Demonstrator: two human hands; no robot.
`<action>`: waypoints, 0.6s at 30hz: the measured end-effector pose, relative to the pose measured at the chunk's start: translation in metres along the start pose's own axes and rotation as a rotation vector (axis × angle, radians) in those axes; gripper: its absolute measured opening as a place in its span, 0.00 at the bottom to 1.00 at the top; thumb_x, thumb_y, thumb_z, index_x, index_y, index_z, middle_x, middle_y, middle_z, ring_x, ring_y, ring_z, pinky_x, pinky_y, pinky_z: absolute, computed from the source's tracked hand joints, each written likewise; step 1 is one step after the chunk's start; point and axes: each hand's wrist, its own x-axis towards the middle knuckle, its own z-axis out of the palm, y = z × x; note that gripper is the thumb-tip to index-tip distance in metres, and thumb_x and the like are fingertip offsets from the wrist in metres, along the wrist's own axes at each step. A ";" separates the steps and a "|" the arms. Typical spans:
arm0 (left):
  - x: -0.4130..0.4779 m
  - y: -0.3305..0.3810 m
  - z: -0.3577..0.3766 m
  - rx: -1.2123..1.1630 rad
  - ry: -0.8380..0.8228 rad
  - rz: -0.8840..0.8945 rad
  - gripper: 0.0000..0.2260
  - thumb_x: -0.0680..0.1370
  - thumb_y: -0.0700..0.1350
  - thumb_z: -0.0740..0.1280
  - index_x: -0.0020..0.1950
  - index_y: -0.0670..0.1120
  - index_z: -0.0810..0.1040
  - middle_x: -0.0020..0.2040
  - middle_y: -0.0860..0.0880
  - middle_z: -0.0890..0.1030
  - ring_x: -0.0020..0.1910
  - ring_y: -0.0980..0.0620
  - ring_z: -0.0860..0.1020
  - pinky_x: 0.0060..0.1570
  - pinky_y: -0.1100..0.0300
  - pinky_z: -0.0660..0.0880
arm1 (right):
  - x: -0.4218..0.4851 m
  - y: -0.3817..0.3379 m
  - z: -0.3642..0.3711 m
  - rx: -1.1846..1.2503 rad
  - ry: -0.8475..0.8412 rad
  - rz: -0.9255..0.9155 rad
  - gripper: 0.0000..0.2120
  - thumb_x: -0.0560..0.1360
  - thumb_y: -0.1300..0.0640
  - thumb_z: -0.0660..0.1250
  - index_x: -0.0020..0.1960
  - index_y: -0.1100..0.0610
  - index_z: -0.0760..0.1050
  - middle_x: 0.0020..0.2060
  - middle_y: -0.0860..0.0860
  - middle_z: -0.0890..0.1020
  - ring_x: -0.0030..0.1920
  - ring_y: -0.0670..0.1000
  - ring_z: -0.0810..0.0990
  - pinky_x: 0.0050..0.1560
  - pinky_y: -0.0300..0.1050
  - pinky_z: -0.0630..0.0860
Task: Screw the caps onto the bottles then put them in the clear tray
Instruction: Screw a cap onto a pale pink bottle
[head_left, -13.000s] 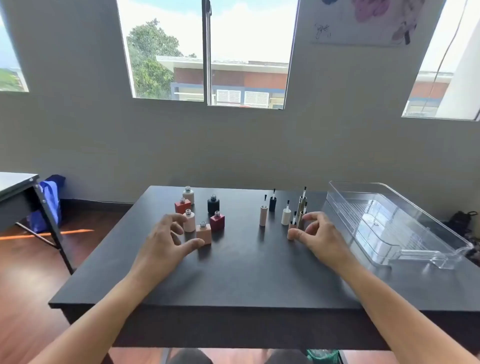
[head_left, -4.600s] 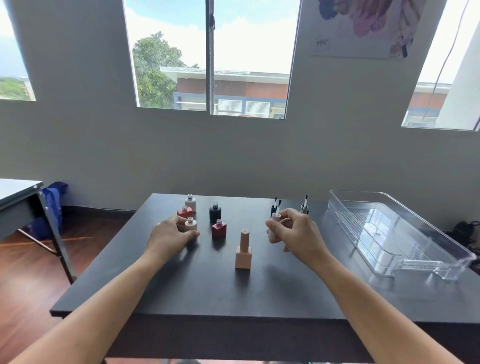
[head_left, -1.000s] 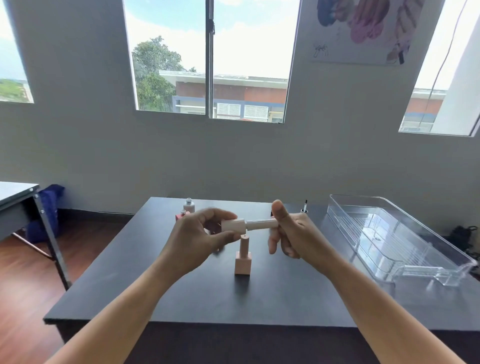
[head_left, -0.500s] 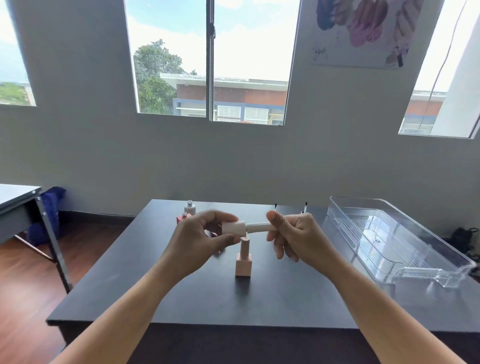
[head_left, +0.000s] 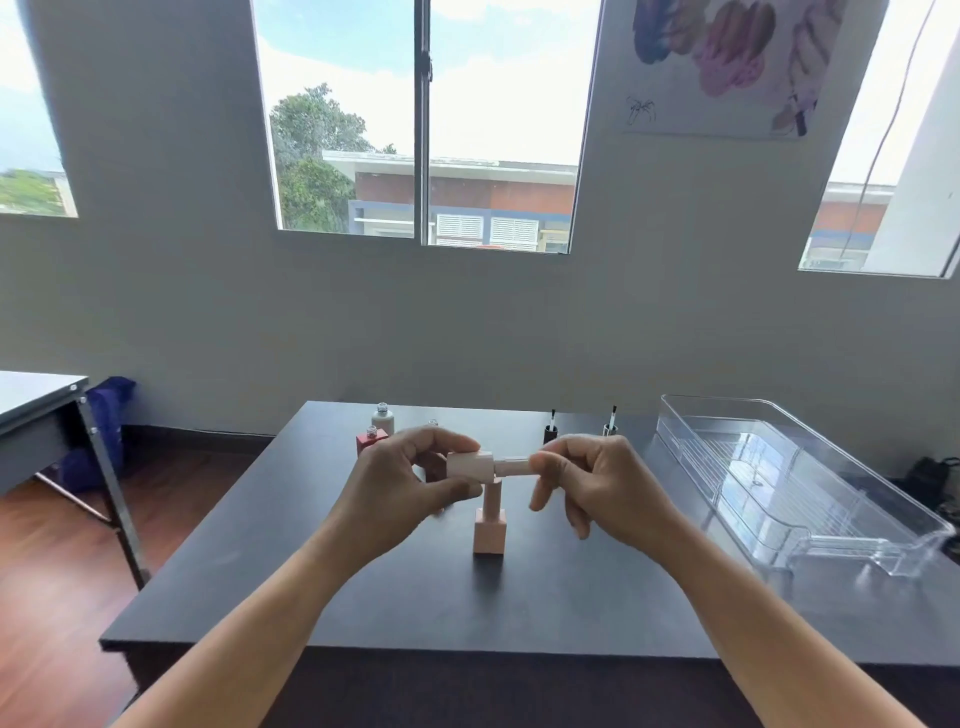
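My left hand (head_left: 400, 493) holds a pale pink bottle (head_left: 470, 465) sideways above the table. My right hand (head_left: 602, 488) pinches that bottle's pale cap (head_left: 514, 465) at its neck. Below them a peach bottle (head_left: 490, 527) with its cap on stands upright on the dark table (head_left: 447, 597). A white bottle (head_left: 382, 418) and a red bottle (head_left: 371, 439) stand uncapped at the back left. Two loose brush caps, a black cap (head_left: 550, 430) and a grey cap (head_left: 611, 426), stand at the back, brushes up. The clear tray (head_left: 795, 488) lies at the right with nothing in it.
A second table (head_left: 41, 415) stands to the left with a blue bag (head_left: 106, 431) behind its leg. The wall with windows rises right behind the dark table. Other small bottles are hidden behind my left hand.
My right fingers have shifted round the cap between frames, turning it on the pink bottle. My left hand keeps the bottle at the same height. The peach bottle has not moved.
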 end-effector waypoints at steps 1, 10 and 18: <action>-0.001 0.001 0.000 -0.005 -0.005 -0.002 0.16 0.67 0.41 0.80 0.47 0.59 0.83 0.43 0.47 0.85 0.28 0.61 0.76 0.41 0.58 0.79 | 0.000 0.000 0.000 -0.005 -0.009 0.013 0.12 0.79 0.52 0.65 0.42 0.59 0.79 0.31 0.54 0.86 0.20 0.54 0.73 0.23 0.37 0.67; -0.002 -0.006 0.000 -0.072 -0.062 -0.044 0.11 0.70 0.46 0.78 0.51 0.52 0.85 0.44 0.47 0.86 0.39 0.49 0.82 0.36 0.58 0.81 | -0.005 0.008 0.011 -0.231 0.032 -0.072 0.13 0.72 0.52 0.74 0.55 0.48 0.79 0.32 0.34 0.79 0.28 0.44 0.73 0.36 0.36 0.73; -0.006 -0.005 0.002 0.061 -0.053 0.019 0.13 0.68 0.45 0.79 0.50 0.55 0.84 0.44 0.53 0.86 0.42 0.55 0.82 0.43 0.61 0.80 | -0.008 0.007 0.011 -0.516 0.069 -0.247 0.08 0.77 0.51 0.67 0.54 0.49 0.80 0.36 0.35 0.74 0.39 0.45 0.74 0.42 0.39 0.70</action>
